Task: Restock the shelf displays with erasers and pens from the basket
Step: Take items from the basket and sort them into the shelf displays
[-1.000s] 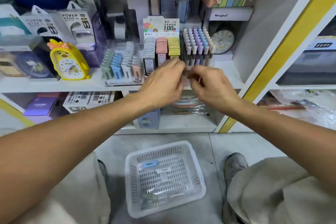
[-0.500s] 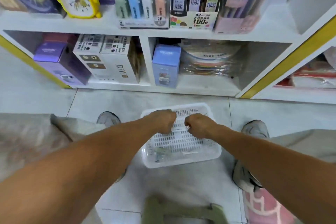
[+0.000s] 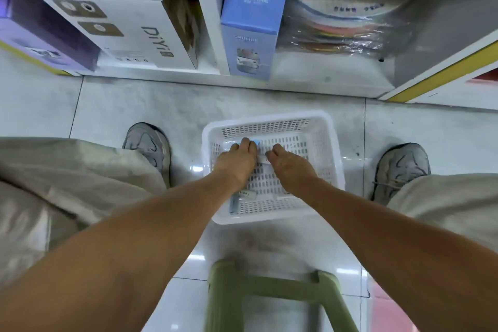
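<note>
Both your hands are down inside the white slotted basket (image 3: 272, 121) on the floor tiles. Your left hand (image 3: 237, 159) curls its fingers onto a small blue-topped item (image 3: 256, 142); whether your right hand (image 3: 287, 167) grips the white piece (image 3: 262, 159) beside it, I cannot tell. On the shelf (image 3: 323, 83) ahead stand a blue "CRUHRE" box (image 3: 250, 27) and a white "DiYi" box (image 3: 129, 21).

A shop: boxed goods (image 3: 140, 21) on white display shelves (image 3: 207, 16) above tiled floor (image 3: 134, 105)
</note>
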Demonstrator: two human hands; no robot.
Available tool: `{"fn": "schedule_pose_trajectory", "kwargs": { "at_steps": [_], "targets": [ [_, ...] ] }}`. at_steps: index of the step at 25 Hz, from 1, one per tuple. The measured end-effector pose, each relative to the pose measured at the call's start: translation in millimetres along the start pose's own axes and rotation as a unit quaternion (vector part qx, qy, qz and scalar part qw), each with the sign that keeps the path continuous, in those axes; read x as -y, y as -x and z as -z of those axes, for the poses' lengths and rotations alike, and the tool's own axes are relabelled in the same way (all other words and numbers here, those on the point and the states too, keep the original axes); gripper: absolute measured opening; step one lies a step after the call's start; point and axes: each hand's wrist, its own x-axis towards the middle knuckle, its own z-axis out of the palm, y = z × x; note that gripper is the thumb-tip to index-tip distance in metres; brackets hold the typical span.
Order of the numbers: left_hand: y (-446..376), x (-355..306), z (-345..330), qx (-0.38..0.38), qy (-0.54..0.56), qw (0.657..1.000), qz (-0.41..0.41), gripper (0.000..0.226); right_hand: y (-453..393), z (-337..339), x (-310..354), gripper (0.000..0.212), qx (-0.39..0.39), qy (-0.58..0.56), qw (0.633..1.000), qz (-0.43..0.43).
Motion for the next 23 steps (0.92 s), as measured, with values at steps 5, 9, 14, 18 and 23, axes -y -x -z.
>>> {"fn": "schedule_pose_trajectory", "kwargs": {
  "at_steps": [5,9,14,18,23],
  "targets": [
    [-20,0,0,0.013,-0.023,1.000,-0.012,0.049,-3,-14,-12,0.037,0.023,-0.010,0.999,0.043],
    [-22,12,5,0.084,-0.027,0.993,-0.078,0.030,8,-7,-32,0.035,0.079,-0.025,0.995,0.049],
    [-5,19,-11,0.197,-0.032,0.973,-0.114,0.024,22,-10,-28,0.043,0.132,0.074,0.986,0.065],
    [10,14,-36,0.156,-0.074,0.972,-0.156,0.076,26,-21,-14,0.037,0.067,0.160,0.979,0.106],
    [9,13,-33,0.100,-0.162,0.957,-0.221,0.062,20,-18,-14,0.029,0.079,0.036,0.996,0.022]
  ]
}}
